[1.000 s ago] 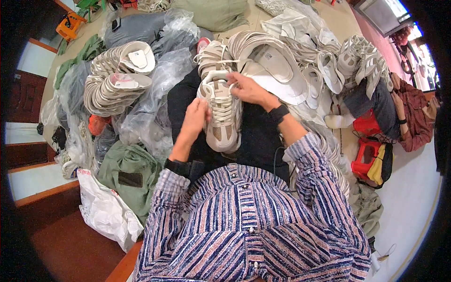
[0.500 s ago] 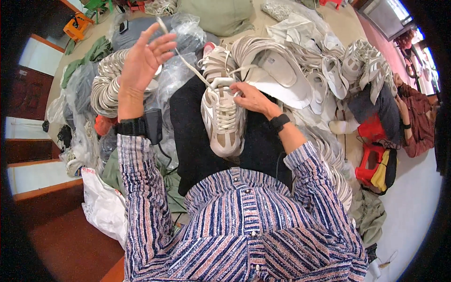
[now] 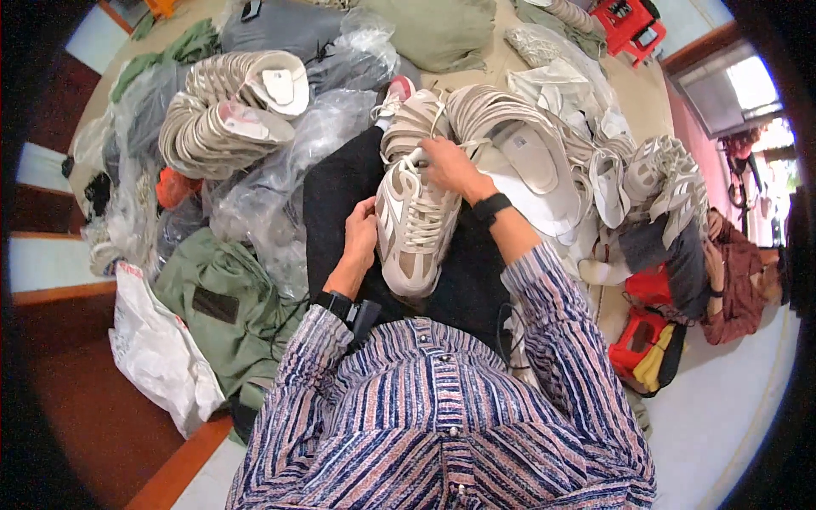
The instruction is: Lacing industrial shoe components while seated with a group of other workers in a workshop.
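Observation:
A beige and white laced sneaker (image 3: 418, 229) lies on my lap with its toe toward me. My right hand (image 3: 452, 168) is closed at the collar, fingers bent over the tongue and the top of the lacing. Against the shoe's left side, my left hand (image 3: 360, 238) has curled fingers holding the edge; their tips are partly hidden. The laces (image 3: 421, 214) run crosswise through the eyelets. Right behind the sneaker sits a stack of beige shoe uppers (image 3: 416, 123).
Nested shoe uppers (image 3: 225, 140) lie at the left on clear plastic bags (image 3: 319, 127). A longer row of uppers (image 3: 527, 161) spreads to the right. Another person in a dark red top (image 3: 738, 285) sits at the far right near a red stool (image 3: 633, 340).
My left hand has come down from its raised place, where it held a lace stretched up, to the shoe's left side. My right hand stays at the collar. The view has shifted.

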Action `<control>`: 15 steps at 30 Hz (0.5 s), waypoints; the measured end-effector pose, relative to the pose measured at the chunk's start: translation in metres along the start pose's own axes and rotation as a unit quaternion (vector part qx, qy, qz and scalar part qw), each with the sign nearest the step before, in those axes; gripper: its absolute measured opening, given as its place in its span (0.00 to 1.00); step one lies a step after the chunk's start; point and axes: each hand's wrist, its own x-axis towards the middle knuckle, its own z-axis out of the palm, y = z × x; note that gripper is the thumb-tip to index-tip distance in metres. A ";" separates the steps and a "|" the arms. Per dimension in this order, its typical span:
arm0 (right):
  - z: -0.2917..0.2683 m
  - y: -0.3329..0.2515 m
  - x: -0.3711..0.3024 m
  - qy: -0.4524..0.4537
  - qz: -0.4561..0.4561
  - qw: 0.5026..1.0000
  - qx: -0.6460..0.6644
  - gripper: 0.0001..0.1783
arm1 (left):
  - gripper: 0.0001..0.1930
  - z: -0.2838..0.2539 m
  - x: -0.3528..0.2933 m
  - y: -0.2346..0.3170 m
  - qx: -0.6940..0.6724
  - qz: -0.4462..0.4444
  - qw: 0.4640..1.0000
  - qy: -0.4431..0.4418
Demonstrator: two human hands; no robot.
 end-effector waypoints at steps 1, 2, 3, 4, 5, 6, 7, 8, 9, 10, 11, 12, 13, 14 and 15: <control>-0.004 -0.002 0.008 -0.012 -0.006 1.000 -0.005 0.19 | 0.21 -0.003 -0.002 -0.002 -0.013 -0.004 1.000 0.007; -0.011 -0.003 0.014 -0.082 -0.016 0.996 0.036 0.21 | 0.20 -0.005 -0.004 -0.005 -0.006 0.011 1.000 0.011; -0.017 -0.003 0.021 -0.151 -0.022 0.985 0.076 0.23 | 0.19 -0.006 -0.004 -0.007 0.001 0.025 1.000 0.015; -0.019 0.002 0.026 -0.186 -0.015 0.976 0.111 0.23 | 0.19 -0.008 -0.003 -0.007 -0.010 0.027 1.000 0.010; -0.017 0.005 0.026 -0.196 -0.012 0.975 0.105 0.23 | 0.19 -0.007 -0.004 -0.010 -0.020 0.022 1.000 0.010; -0.015 0.009 0.023 -0.203 0.002 0.975 0.091 0.23 | 0.18 -0.004 -0.006 -0.014 -0.055 0.016 0.998 0.019; -0.016 0.003 0.023 -0.213 0.012 0.974 0.077 0.22 | 0.18 -0.002 -0.006 -0.016 -0.090 0.011 0.995 0.033; -0.020 0.000 0.019 -0.190 0.007 0.975 0.118 0.22 | 0.16 0.001 -0.009 -0.020 -0.089 0.012 0.994 0.065; -0.025 -0.002 0.014 -0.205 0.005 0.972 0.114 0.22 | 0.16 0.001 -0.011 -0.022 -0.101 0.005 0.992 0.072; -0.039 -0.004 0.007 -0.162 0.006 0.973 0.166 0.23 | 0.16 0.006 -0.010 -0.023 -0.039 0.045 0.994 0.088; -0.044 -0.005 0.000 -0.123 0.003 0.967 0.224 0.23 | 0.15 0.005 -0.012 -0.029 0.027 0.082 0.990 0.111; -0.048 -0.003 -0.005 -0.115 0.045 0.953 0.277 0.23 | 0.14 0.002 -0.008 -0.039 0.001 0.103 0.989 0.109; -0.058 0.003 -0.014 -0.097 0.095 0.937 0.322 0.23 | 0.14 0.009 -0.010 -0.038 -0.009 0.095 0.990 0.104; -0.064 0.002 -0.020 -0.087 0.084 0.946 0.301 0.24 | 0.14 0.010 -0.013 -0.033 0.020 0.098 0.990 0.099; -0.065 0.015 -0.026 -0.112 0.126 0.907 0.387 0.20 | 0.14 0.011 -0.013 -0.029 0.050 0.100 0.989 0.093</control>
